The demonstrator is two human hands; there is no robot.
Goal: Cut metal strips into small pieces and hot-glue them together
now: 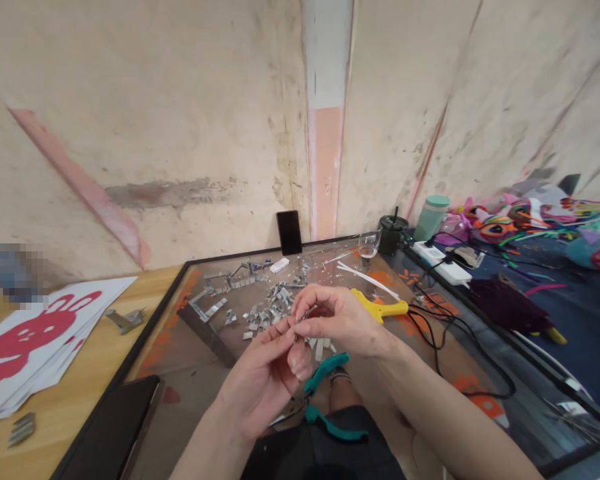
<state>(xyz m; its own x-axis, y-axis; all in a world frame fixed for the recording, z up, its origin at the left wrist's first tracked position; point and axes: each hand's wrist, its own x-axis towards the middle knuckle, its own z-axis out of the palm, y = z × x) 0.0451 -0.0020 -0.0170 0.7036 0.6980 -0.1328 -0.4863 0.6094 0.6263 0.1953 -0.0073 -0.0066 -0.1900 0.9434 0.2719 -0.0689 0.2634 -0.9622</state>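
Left hand [275, 373] and right hand [347, 323] are held together over the black-framed, glass-topped bench [190, 387]. Grip: fingertips of both hands are brought to one spot, thumbs bent in toward the fingers; whether anything is clamped there cannot be told, the spot being largely covered by the fingers. Just beyond the grip, small flat silver-grey metal pieces [275, 303] are scattered in a loose heap, partly hidden by the hands. Just below the grip, pliers with curved teal handles [330, 371] are seen, handles spread, head pointed toward the left wrist; what they rest on cannot be told. To the right of the grip, a yellow pistol-shaped tool [380, 311] is partly covered by the right hand. Beyond it, narrow white strips [367, 279] are laid. Farther beyond the grip, a black rectangular phone [289, 233] is propped upright.
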